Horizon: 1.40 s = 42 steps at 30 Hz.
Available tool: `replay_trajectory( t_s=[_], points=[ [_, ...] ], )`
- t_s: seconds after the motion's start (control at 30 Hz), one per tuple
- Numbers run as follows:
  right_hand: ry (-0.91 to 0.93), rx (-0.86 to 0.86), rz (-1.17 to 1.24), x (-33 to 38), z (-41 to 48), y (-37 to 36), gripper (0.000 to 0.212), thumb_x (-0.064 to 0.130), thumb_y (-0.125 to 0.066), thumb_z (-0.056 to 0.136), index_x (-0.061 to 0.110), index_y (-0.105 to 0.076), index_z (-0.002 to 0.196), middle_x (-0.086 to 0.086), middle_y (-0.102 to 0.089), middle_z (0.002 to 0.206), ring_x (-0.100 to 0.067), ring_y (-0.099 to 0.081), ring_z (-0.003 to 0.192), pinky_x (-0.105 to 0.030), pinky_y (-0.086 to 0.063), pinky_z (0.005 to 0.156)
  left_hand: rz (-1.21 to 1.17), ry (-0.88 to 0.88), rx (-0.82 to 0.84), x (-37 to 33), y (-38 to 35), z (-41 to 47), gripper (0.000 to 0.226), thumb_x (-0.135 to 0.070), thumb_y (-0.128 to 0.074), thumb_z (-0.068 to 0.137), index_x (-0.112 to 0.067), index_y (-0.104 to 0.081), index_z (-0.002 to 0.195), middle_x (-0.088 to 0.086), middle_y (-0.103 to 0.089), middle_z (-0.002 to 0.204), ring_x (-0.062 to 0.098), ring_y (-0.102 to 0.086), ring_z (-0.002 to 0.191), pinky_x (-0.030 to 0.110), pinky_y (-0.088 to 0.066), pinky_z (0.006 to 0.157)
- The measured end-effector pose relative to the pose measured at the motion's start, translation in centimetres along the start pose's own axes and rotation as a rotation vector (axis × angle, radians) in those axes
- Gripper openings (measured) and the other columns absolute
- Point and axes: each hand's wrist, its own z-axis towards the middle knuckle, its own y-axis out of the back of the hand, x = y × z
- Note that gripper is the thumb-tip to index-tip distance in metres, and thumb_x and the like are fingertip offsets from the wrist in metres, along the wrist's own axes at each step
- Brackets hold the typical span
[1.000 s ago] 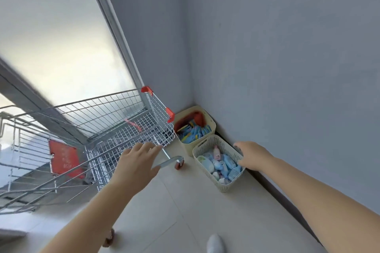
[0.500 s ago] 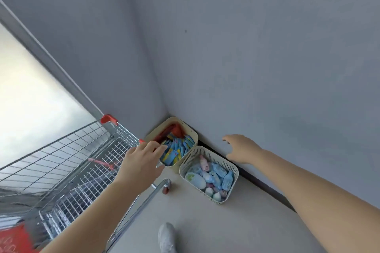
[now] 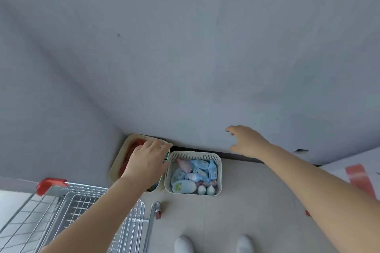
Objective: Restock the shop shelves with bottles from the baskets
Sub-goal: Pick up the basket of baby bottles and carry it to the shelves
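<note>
**Status.** We judge the restocking to be at its very start. No shelf appears anywhere in view, and neither hand holds a bottle.

**Stock.** The white lattice basket (image 3: 219,172) stands on the floor (image 3: 257,201) against the wall (image 3: 205,68), at twelve o'clock from the person's shoes (image 3: 184,244). It is well filled with bottles (image 3: 194,172) lying jumbled. Most are pale blue, one is pink and one is white with a green label. At its nine o'clock, just beside it, stands a beige basket (image 3: 119,156) with red and blue goods. The arm hides most of them, and we cannot tell whether they are bottles.

**Hands.** The left hand (image 3: 147,165) hovers over the beige basket with fingers extended and loose, grasping nothing. The right hand (image 3: 245,142) is at one o'clock of the white basket, in front of the wall, with fingers spread and released, also grasping nothing.

**Other.** A wire shopping cart (image 3: 86,207) stands at seven o'clock of the white basket.

**Outstanding.** In our judgement everything remains to be done: taking up the stock, carrying it to the shelves and placing it there.
</note>
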Motion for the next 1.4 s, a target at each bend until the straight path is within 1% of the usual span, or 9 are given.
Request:
replay_trajectory(
  t_s=[0.17, 0.33, 0.47, 0.77, 0.97, 1.13, 1.2, 1.3, 1.4],
  points=[
    [-0.098, -0.013, 0.074, -1.0, 1.4, -2.0, 0.062, 0.02, -0.057, 0.088, 0.023, -0.031, 0.144, -0.001, -0.044, 0.14, -0.02, -0.042, 0.126, -0.029, -0.035, 0.098, -0.061, -0.072, 0.075, 0.3, -4.0, 2.7, 0.055, -0.041, -0.086, 0.047, -0.026, -0.07, 0.097, -0.008, -0.068, 0.087, 0.016, -0.066, 0.072, 0.029, -0.053, 0.052],
    [-0.15, 0.002, 0.12, -2.5, 4.5, -5.7, 0.061, 0.023, -0.057, 0.089, 0.022, -0.031, 0.144, -0.002, -0.045, 0.139, -0.02, -0.045, 0.124, -0.029, -0.037, 0.096, -0.208, 0.017, 0.203, 0.3, -9.6, 4.6, 0.048, -0.042, -0.051, 0.089, -0.027, -0.043, 0.134, -0.004, -0.051, 0.126, 0.02, -0.048, 0.116, 0.035, -0.046, 0.087],
    [-0.212, -0.003, 0.258, -4.8, 8.3, -9.8, 0.063, 0.022, -0.062, 0.086, 0.02, -0.035, 0.142, -0.004, -0.048, 0.139, -0.021, -0.044, 0.127, -0.03, -0.037, 0.101, -0.179, 0.174, 0.304, 0.4, -15.3, 5.8, 0.042, -0.041, -0.044, 0.092, -0.026, -0.042, 0.131, -0.004, -0.049, 0.122, 0.019, -0.045, 0.115, 0.033, -0.045, 0.087],
    [-0.386, -0.008, 0.474, -13.4, 18.6, -23.9, 0.068, 0.017, -0.066, 0.082, 0.013, -0.036, 0.142, -0.008, -0.05, 0.138, -0.023, -0.049, 0.124, -0.023, -0.038, 0.087, -0.295, 0.364, 0.512, -0.6, -34.3, 8.3, 0.042, -0.039, -0.049, 0.091, -0.022, -0.041, 0.128, 0.002, -0.048, 0.124, 0.022, -0.047, 0.117, 0.037, -0.045, 0.086],
    [-0.37, 0.088, 0.359, -17.6, 24.1, -35.2, 0.058, 0.016, -0.06, 0.086, 0.007, -0.038, 0.14, -0.012, -0.05, 0.136, -0.027, -0.048, 0.125, -0.032, -0.039, 0.099, -0.266, 0.434, 0.688, -1.1, -48.2, 7.9, 0.059, -0.037, -0.056, 0.088, -0.018, -0.03, 0.137, 0.005, -0.042, 0.135, 0.027, -0.045, 0.12, 0.042, -0.047, 0.093],
    [-0.528, 0.101, 0.574, -20.9, 28.7, -43.1, 0.072, 0.017, -0.068, 0.08, 0.001, -0.032, 0.141, -0.016, -0.044, 0.141, -0.029, -0.044, 0.129, -0.03, -0.038, 0.098, -0.339, 0.667, 0.667, -1.0, -56.2, 9.4, 0.074, -0.039, -0.058, 0.087, -0.001, -0.024, 0.141, 0.018, -0.041, 0.14, 0.033, -0.042, 0.127, 0.04, -0.038, 0.104],
    [-0.596, 0.1, 0.714, -22.0, 29.9, -45.5, 0.066, 0.019, -0.07, 0.074, 0.006, -0.043, 0.133, -0.012, -0.055, 0.129, -0.028, -0.054, 0.117, -0.029, -0.043, 0.093, -0.44, 0.813, 0.632, -1.1, -57.6, 10.3, 0.077, -0.037, -0.062, 0.086, 0.001, -0.023, 0.14, 0.023, -0.04, 0.139, 0.037, -0.041, 0.126, 0.044, -0.037, 0.102],
    [-0.62, 0.075, 0.909, -23.3, 31.7, -49.2, 0.045, 0.019, -0.067, 0.067, 0.011, -0.062, 0.111, -0.008, -0.069, 0.104, -0.021, -0.064, 0.089, -0.031, -0.053, 0.07, -0.605, 0.962, 0.529, -0.8, -60.1, 11.7, 0.081, -0.031, -0.065, 0.084, 0.002, -0.019, 0.141, 0.025, -0.041, 0.137, 0.04, -0.041, 0.125, 0.046, -0.036, 0.101],
    [-0.64, 0.036, 1.037, -23.2, 32.5, -50.6, 0.038, 0.014, -0.067, 0.072, 0.011, -0.057, 0.109, -0.005, -0.066, 0.098, -0.017, -0.061, 0.082, -0.023, -0.04, 0.056, -0.75, 1.016, 0.405, 0.3, -61.7, 12.6, 0.072, -0.03, -0.071, 0.079, -0.001, -0.032, 0.133, 0.019, -0.052, 0.124, 0.037, -0.05, 0.114, 0.047, -0.042, 0.098]
  ],
)
